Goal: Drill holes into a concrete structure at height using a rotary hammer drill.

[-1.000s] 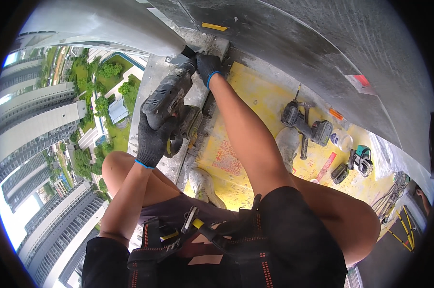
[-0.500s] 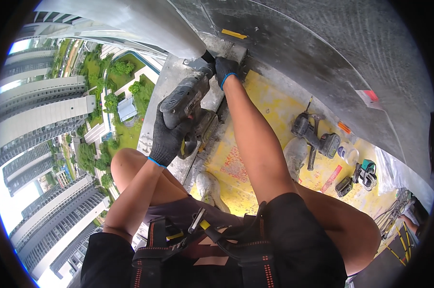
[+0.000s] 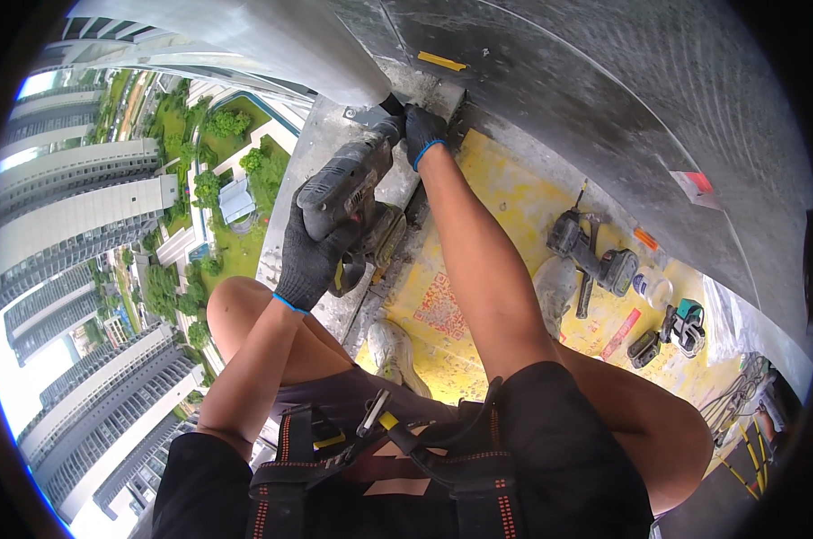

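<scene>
A dark cordless rotary hammer drill (image 3: 343, 184) points up and away at the foot of a thick grey column (image 3: 334, 54). My left hand (image 3: 312, 256), in a black knit glove with a blue cuff, is wrapped round its rear grip. My right hand (image 3: 424, 135), gloved alike, is closed at the drill's front end, beside the chuck; its fingertips are partly hidden. The drill's tip meets a metal bracket (image 3: 366, 116) on the concrete ledge (image 3: 285, 242), though the exact contact is hidden.
Left of the ledge is a long drop to lawns and tower blocks (image 3: 83, 198). On the yellow floor board (image 3: 496, 216) lie a second cordless drill (image 3: 575, 241), a hammer (image 3: 586, 292) and a green-black tool (image 3: 687, 325). A dark wall (image 3: 586, 108) curves along the right.
Both hands keep their hold on the drill, which has shifted only very slightly. At the far right edge, another person's arm has moved.
</scene>
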`<state>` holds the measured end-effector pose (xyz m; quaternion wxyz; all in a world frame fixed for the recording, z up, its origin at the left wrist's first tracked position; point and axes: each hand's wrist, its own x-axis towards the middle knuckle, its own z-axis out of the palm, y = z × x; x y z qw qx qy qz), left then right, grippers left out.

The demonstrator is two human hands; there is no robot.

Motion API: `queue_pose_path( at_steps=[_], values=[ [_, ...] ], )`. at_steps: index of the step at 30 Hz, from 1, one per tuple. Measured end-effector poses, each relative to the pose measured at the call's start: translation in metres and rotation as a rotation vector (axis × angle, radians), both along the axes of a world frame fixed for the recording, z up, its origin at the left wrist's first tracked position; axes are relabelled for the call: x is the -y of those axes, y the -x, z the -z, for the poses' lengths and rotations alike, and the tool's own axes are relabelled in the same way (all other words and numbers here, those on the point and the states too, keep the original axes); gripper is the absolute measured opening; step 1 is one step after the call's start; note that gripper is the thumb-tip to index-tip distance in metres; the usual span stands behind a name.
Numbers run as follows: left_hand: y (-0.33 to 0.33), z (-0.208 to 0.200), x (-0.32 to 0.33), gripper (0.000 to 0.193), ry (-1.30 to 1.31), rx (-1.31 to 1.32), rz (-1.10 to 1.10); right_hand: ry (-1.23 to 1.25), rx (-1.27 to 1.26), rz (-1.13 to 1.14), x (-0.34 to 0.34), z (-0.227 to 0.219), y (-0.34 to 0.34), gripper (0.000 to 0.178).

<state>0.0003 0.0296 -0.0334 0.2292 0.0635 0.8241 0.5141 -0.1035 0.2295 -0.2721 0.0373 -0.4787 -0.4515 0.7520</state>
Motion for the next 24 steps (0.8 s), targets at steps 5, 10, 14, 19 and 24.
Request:
queue_pose_path(
  at_steps=[5, 10, 14, 19, 24],
  values=[
    [-0.009, -0.004, -0.039, 0.052, -0.136, 0.081, 0.028, -0.231, -0.006, -0.063, -0.066, 0.061, -0.011, 0.037],
    [-0.002, -0.008, 0.012, 0.061, -0.023, 0.168, -0.091, 0.149, -0.065, -0.08, 0.028, -0.025, -0.005, 0.04],
    [0.001, -0.01, 0.009, 0.061, -0.02, 0.202, -0.071, 0.127, -0.048, -0.004, 0.023, -0.028, -0.006, 0.043],
    [-0.009, -0.004, -0.027, 0.051, -0.09, 0.143, -0.056, -0.291, -0.083, -0.079, -0.038, 0.032, -0.014, 0.044],
    [-0.011, -0.018, -0.004, 0.057, -0.047, 0.091, -0.095, -0.014, 0.006, -0.069, -0.008, -0.046, -0.02, 0.042]
  ],
)
